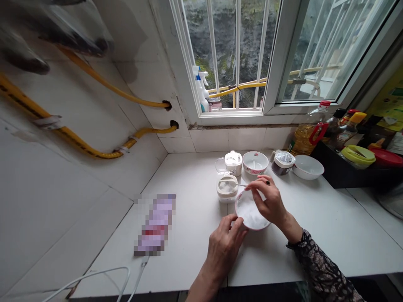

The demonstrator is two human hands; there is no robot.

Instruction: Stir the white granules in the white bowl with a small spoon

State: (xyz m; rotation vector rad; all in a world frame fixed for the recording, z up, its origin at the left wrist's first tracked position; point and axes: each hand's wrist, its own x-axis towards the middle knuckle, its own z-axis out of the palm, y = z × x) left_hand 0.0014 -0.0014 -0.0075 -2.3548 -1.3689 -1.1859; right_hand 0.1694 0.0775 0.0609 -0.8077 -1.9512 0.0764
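Note:
My left hand [227,239] holds the near-left rim of a bowl [256,229] with white grains or powder in it, its fingers closed on the edge. Over that bowl, my right hand [267,199] pinches the handle of a thin white spoon [242,185]. The spoon reaches left into an open seasoning jar [227,198] with white contents; its tip is hard to make out. Behind stand a second pale jar [233,160] and a floral bowl [255,168] with a spoon in it. A jar with dark contents [281,165] stands to their right.
A white bowl [308,168] sits beside an oil bottle [310,130] and a black rack [336,167] of sauce bottles. A blurred purple rectangular object [155,226] with a white cable [143,268] lies left on the counter. Yellow pipes [94,149] run along the wall.

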